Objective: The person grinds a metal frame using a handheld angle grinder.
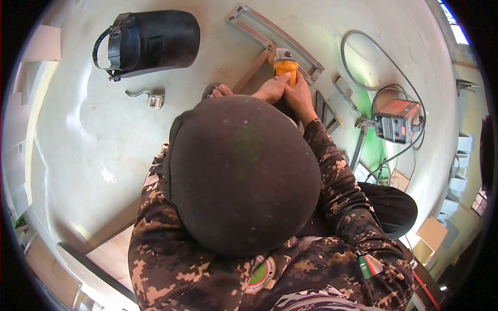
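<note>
A yellow angle grinder [286, 70] with a grey metal head is in both my hands, its head over the metal frame [280, 37]. My right hand [299, 96] wraps around the right side of its body. From the left, my left hand [272, 89] grips the rear of the grinder, its fingers touching my right hand. The frame is made of flat metal bars, with a further bar [252, 71] running from it toward my foot. Its lower part, and some of my left wrist, are hidden behind the dark cap [244, 171].
A black welding helmet [166, 39] lies at the upper left, above a tape measure [155, 101]. On the right stands a welding machine [397, 122] with a looping black cable [386, 54]. A triangular square [327, 114] lies near my right forearm; a sandalled foot [218, 91] is left of the hands.
</note>
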A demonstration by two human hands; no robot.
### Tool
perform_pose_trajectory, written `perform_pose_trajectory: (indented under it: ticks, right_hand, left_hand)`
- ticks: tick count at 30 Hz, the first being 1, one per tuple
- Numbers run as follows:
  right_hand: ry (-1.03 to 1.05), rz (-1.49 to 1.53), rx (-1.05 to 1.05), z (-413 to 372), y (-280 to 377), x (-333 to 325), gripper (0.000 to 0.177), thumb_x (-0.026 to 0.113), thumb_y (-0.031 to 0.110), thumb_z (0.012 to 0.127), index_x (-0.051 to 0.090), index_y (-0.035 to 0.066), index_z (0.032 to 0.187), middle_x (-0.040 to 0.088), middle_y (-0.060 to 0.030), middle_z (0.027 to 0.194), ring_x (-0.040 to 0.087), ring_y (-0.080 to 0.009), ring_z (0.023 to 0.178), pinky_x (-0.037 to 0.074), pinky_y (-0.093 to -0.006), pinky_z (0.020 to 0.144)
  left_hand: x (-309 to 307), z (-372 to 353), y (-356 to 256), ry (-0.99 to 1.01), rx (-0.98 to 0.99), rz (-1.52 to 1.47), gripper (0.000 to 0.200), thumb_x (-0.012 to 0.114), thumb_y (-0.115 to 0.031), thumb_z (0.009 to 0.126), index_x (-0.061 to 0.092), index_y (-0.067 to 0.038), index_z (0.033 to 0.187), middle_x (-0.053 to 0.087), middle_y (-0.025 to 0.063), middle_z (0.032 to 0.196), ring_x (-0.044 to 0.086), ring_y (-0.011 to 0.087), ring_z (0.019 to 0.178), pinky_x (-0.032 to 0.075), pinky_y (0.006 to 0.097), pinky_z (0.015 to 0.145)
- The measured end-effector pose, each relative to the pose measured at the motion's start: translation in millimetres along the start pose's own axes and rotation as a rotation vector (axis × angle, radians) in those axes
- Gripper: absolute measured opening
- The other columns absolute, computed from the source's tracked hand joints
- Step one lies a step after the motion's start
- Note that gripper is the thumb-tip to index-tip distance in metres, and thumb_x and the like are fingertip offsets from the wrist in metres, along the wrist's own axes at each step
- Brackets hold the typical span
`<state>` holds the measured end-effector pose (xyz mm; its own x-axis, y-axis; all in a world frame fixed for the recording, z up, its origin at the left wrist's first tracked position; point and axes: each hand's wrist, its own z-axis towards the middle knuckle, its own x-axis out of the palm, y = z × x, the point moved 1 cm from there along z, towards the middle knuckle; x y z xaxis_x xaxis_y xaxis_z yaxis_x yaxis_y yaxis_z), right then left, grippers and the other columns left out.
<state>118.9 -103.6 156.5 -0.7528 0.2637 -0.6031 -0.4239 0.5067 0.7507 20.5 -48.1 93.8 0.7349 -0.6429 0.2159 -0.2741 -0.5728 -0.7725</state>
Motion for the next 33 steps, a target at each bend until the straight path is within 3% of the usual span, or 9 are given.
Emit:
perform_pose_trajectory:
  ticks: [3,5,6,9,11,14,21,23,33]
  right_hand:
    - [0.004,-0.098,0.009,5,5,-1,0.063,0.072,0.047,0.084,0.056,0.002,0.126,0.07,-0.022,0.11,0.067,-0.0371,0.103,0.052,-0.0411,0.088]
    - [0.022,-0.069,0.008,11,1,3,0.063,0.071,0.047,0.084,0.056,0.002,0.126,0.07,-0.0225,0.11,0.067,-0.0376,0.103,0.052,-0.0413,0.088]
    - [0.037,-0.04,0.003,11,4,3,0.064,0.071,0.047,0.084,0.056,0.002,0.127,0.069,-0.023,0.109,0.067,-0.0381,0.104,0.052,-0.0415,0.088]
    - [0.029,-0.06,0.022,8,15,2,0.063,0.069,0.046,0.085,0.055,0.002,0.127,0.069,-0.0237,0.109,0.067,-0.0388,0.104,0.051,-0.0417,0.089]
    - [0.03,-0.101,0.016,10,8,4,0.062,0.068,0.046,0.086,0.055,0.002,0.127,0.069,-0.0236,0.109,0.067,-0.0384,0.104,0.052,-0.0416,0.088]
    - [0.013,-0.15,0.003,15,9,5,0.06,0.067,0.044,0.086,0.056,0.001,0.127,0.07,-0.0233,0.109,0.067,-0.0377,0.103,0.052,-0.0418,0.088]
    - [0.023,-0.153,0.052,10,23,1,0.059,0.067,0.043,0.086,0.056,0.0,0.125,0.069,-0.0245,0.11,0.066,-0.0393,0.105,0.052,-0.0432,0.089]
    - [0.032,-0.163,-0.009,10,19,0,0.059,0.066,0.043,0.087,0.056,-0.001,0.124,0.069,-0.0247,0.109,0.066,-0.0397,0.105,0.052,-0.0432,0.088]
    - [0.022,-0.164,-0.03,15,2,5,0.06,0.067,0.044,0.087,0.055,0.001,0.128,0.069,-0.0244,0.111,0.067,-0.0387,0.104,0.052,-0.043,0.088]
  left_hand:
    - [0,6,0,-0.025,-0.013,0.02,0.077,0.047,-0.061,0.096,0.05,0.006,0.135,0.062,0.0168,0.123,0.063,0.0232,0.105,0.049,0.0362,0.089]
    - [2,9,3,-0.07,0.085,-0.038,0.082,0.037,-0.062,0.098,0.059,0.013,0.122,0.061,0.0338,0.124,0.056,0.0401,0.124,0.04,0.0399,0.103]
    - [1,6,-2,-0.071,0.082,-0.039,0.082,0.037,-0.062,0.098,0.059,0.013,0.122,0.061,0.0338,0.124,0.056,0.0401,0.124,0.04,0.0399,0.103]
    - [-1,2,-6,-0.035,-0.018,-0.159,0.079,0.04,-0.059,0.098,0.058,0.013,0.125,0.063,0.0316,0.122,0.059,0.0372,0.121,0.043,0.0383,0.1]
    - [-4,17,7,-0.033,-0.01,-0.113,0.068,0.046,-0.058,0.098,0.052,0.0,0.133,0.065,0.0153,0.114,0.067,0.0255,0.095,0.054,0.0372,0.081]
    - [-1,3,-5,-0.012,0.017,-0.238,0.079,0.043,-0.058,0.098,0.056,0.015,0.124,0.063,0.0282,0.122,0.062,0.0309,0.116,0.047,0.0347,0.094]
    - [-1,44,29,-0.078,0.043,-0.189,0.078,0.044,-0.057,0.098,0.056,0.016,0.125,0.064,0.0266,0.121,0.063,0.0294,0.11,0.048,0.0344,0.091]
    - [-6,31,15,0.048,-0.007,-0.248,0.062,0.045,-0.055,0.1,0.052,-0.003,0.132,0.064,0.0146,0.115,0.067,0.0234,0.09,0.055,0.0382,0.077]
    - [-2,45,31,-0.007,0.006,-0.176,0.063,0.043,-0.056,0.099,0.051,-0.003,0.133,0.065,0.015,0.115,0.067,0.0249,0.095,0.054,0.0377,0.08]
